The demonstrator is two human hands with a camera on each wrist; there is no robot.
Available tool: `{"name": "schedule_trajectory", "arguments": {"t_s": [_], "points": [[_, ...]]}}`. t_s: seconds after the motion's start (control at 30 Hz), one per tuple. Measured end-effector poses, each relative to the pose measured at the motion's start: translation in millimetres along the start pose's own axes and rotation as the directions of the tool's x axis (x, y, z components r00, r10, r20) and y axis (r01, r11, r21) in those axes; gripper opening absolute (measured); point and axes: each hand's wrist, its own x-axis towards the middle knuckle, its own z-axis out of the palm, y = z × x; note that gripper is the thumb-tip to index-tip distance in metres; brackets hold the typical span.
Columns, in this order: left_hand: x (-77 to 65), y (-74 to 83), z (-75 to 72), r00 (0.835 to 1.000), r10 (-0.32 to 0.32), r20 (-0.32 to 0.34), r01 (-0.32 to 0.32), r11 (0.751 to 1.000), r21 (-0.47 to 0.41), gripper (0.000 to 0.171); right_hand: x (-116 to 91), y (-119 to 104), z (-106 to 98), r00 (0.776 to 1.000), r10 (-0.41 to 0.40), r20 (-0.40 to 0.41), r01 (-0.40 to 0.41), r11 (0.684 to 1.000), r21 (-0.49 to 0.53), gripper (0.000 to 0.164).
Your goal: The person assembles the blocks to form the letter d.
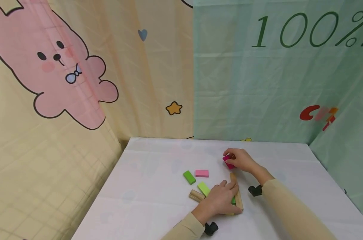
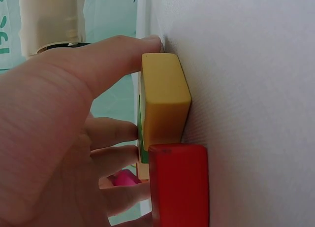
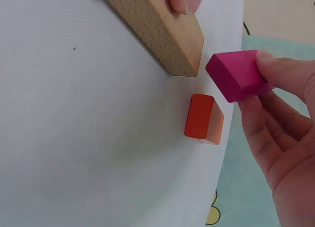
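Head view: magenta block (image 1: 230,166) pinched by right hand (image 1: 241,160), beyond left hand (image 1: 219,200) spread over other blocks (image 1: 239,200).

The right grip (image 3: 290,155) pinches a magenta block (image 3: 234,74) — orange block (image 3: 199,116) and wooden block (image 3: 160,32) nearby.

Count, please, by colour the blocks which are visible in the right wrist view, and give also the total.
Magenta block, held in the right hand: 1
Orange block, standing on the white surface: 1
Natural wood block, partly out of the picture: 1
Total: 3
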Motion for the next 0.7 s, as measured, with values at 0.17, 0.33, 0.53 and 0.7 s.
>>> {"name": "schedule_trajectory", "arguments": {"t_s": [0.17,0.33,0.53,0.7], "points": [[0.2,0.0,-2.4,1.0,-0.002,0.007,0.003,1.0,-0.01,0.086,0.4,3.6,1.6,1.0,0.018,0.003,-0.018,1.0,0.021,0.024],[0.7,-0.2,-2.3,1.0,-0.001,0.008,0.001,1.0,-0.013,0.086,-0.8,8.8,3.7,0.999,0.043,0.007,-0.043,0.997,0.059,0.024],[1.7,0.3,-1.5,1.0,-0.005,0.009,0.005,1.0,-0.01,0.086,-5.1,13.7,3.3,0.999,0.036,-0.007,-0.036,0.997,0.061,0.022],[-0.4,1.6,-1.9,1.0,-0.011,0.016,0.011,1.0,-0.018,0.085,-5.7,20.2,5.9,1.0,0.006,-0.03,-0.006,1.0,0.026,0.021]]}}
